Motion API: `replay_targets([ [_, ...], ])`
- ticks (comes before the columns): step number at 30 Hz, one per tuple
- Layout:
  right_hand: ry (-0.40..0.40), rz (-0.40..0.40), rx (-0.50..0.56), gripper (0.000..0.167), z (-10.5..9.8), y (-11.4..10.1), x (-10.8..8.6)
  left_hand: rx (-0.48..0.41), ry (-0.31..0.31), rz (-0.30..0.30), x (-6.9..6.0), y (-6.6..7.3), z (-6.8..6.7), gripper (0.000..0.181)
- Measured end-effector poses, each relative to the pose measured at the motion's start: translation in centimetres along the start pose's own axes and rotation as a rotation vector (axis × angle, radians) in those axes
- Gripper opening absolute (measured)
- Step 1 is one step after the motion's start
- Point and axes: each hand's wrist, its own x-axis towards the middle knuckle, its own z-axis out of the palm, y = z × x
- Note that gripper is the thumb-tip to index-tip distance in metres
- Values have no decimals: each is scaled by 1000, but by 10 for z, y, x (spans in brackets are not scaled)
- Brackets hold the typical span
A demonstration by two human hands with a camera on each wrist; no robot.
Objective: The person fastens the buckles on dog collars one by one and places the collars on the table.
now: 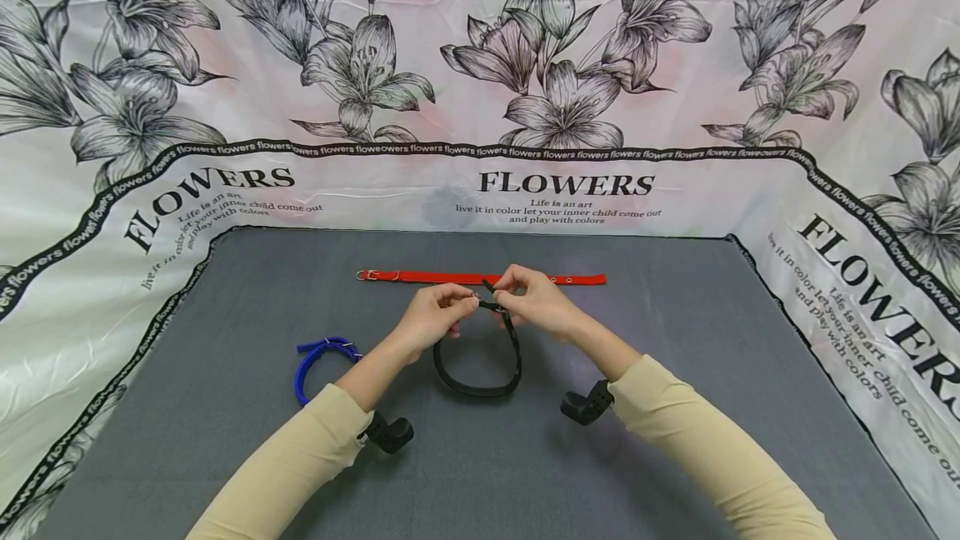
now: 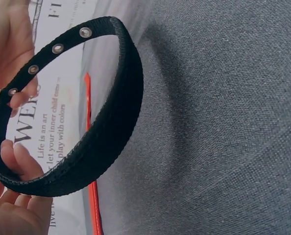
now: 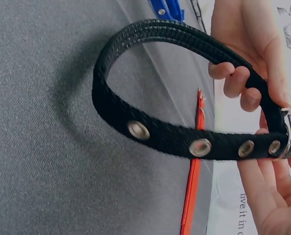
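Note:
A black collar (image 1: 480,391) hangs in a loop above the grey table, held by both hands. My left hand (image 1: 430,319) pinches it near the buckle (image 3: 286,127). On the other side of the buckle, my right hand (image 1: 542,304) grips the strap's free end, which points up past the fingers. Several metal eyelets run along the strap (image 2: 121,117), clear in both wrist views. The strap end passes through the buckle; fingers partly cover that spot, so I cannot tell whether the prong sits in an eyelet.
Behind the hands a red collar (image 1: 420,277) lies stretched out flat, partly covered by them. A blue collar (image 1: 302,375), curled into a loop, lies by the left forearm. Flower-printed cloth (image 1: 375,190) borders the grey table surface (image 1: 480,473) at the back and sides.

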Motion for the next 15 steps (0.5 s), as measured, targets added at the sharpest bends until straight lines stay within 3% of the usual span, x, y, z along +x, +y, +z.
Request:
replay_targets([
  [7,-58,15,-23,12,-4,-2,-2,23,-22,42,-20,25,1,29],
  [10,-66,23,-33,11,-5,-3,-2,31,-18,53,-21,26,2,28],
  [15,-89,49,-60,11,-4,-26,-13,35,-18,58,-19,27,2,27],
])
